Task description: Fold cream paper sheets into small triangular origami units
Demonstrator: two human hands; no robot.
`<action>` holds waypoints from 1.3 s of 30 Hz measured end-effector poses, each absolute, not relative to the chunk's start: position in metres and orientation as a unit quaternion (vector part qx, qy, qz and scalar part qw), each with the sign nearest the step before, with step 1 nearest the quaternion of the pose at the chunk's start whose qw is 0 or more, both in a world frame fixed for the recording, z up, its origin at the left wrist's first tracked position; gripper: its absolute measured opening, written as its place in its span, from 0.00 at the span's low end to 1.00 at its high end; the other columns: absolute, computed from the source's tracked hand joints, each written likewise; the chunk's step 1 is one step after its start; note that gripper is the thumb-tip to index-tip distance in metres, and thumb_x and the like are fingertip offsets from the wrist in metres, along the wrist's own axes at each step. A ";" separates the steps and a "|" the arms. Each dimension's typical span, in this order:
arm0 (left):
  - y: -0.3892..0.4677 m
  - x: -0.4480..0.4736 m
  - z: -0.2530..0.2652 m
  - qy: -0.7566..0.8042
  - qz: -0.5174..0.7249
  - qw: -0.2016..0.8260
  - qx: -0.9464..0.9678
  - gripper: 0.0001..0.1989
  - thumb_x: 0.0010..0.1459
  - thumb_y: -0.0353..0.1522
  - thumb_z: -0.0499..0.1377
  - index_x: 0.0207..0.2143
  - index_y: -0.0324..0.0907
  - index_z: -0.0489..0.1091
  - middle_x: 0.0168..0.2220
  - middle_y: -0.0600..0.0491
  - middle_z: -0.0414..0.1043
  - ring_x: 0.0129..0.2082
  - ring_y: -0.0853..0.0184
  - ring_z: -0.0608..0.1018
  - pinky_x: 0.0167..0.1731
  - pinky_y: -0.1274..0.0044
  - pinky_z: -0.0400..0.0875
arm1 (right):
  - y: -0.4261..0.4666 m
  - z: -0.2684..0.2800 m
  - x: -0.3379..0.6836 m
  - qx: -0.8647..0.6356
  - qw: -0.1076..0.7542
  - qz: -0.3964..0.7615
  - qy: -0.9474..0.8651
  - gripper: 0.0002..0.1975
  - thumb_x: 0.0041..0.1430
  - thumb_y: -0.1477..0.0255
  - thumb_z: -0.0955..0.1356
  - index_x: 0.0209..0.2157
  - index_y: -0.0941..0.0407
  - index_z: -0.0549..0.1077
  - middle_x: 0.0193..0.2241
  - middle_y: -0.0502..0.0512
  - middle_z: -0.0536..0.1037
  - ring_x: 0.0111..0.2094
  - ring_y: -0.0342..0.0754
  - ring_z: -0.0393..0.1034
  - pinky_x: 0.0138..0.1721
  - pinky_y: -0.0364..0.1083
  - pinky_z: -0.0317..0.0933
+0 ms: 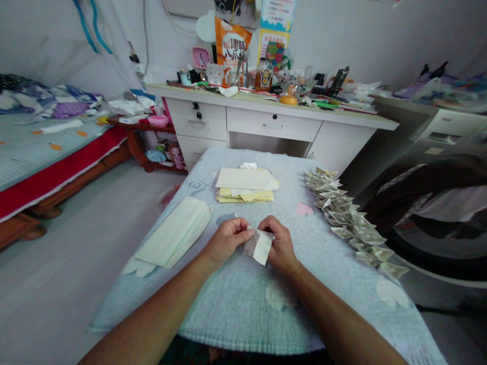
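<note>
Above the middle of the cloth-covered table, a small piece of folded paper, whitish and grey, is held between both hands. My left hand pinches its upper left corner between thumb and fingers. My right hand has its fingers curled round the right side, partly hiding it. Beyond the hands lies a stack of cream and yellow paper sheets. To the left rests a pile of pale greenish paper sheets. Along the right side runs a long row of folded grey paper pieces with pointed ends.
Behind the table stands a white desk crowded with jars, an orange bag and a pink clock. A bed is on the left. At the right is a front-loading washing machine.
</note>
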State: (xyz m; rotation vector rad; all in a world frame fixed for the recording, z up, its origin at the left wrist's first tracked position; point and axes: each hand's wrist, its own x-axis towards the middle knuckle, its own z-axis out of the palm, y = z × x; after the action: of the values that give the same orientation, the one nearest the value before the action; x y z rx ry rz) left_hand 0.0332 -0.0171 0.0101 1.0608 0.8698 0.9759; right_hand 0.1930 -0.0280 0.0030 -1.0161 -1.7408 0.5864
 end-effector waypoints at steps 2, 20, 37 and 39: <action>-0.017 0.031 0.011 0.386 0.431 0.664 0.475 0.15 0.46 0.38 0.67 0.25 0.38 0.65 0.22 0.58 0.64 0.22 0.75 0.65 0.24 0.81 0.57 | -0.029 0.004 0.193 -0.418 0.499 0.251 -0.717 0.06 0.52 0.74 0.68 0.28 0.55 0.65 0.24 0.46 0.65 0.25 0.41 0.59 0.27 0.41 0.53; -0.015 0.030 0.009 0.369 0.424 0.683 0.466 0.13 0.49 0.36 0.66 0.31 0.38 0.67 0.25 0.56 0.70 0.25 0.73 0.71 0.27 0.80 0.62 | -0.030 0.009 0.200 -0.402 0.495 0.252 -0.728 0.04 0.53 0.77 0.65 0.31 0.55 0.69 0.26 0.48 0.68 0.28 0.43 0.62 0.30 0.42 0.56; -0.013 0.026 0.007 0.353 0.458 0.662 0.477 0.13 0.52 0.37 0.63 0.36 0.40 0.66 0.27 0.57 0.66 0.26 0.73 0.68 0.28 0.80 0.60 | -0.022 0.002 0.202 -0.423 0.452 0.482 -0.620 0.13 0.57 0.62 0.68 0.26 0.58 0.69 0.20 0.47 0.66 0.22 0.40 0.58 0.24 0.40 0.53; -0.014 0.027 0.006 0.338 0.473 0.659 0.477 0.19 0.51 0.39 0.64 0.42 0.41 0.65 0.35 0.54 0.68 0.32 0.71 0.71 0.32 0.79 0.63 | -0.020 0.000 0.202 -0.424 0.483 0.495 -0.585 0.14 0.56 0.62 0.68 0.26 0.58 0.69 0.20 0.46 0.65 0.21 0.39 0.57 0.23 0.39 0.52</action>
State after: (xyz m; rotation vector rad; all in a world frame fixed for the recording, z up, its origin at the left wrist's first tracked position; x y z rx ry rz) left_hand 0.0268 -0.0136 0.0064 1.0800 0.7656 1.0706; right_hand 0.2016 -0.0200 0.0000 -1.0321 -1.4260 1.2056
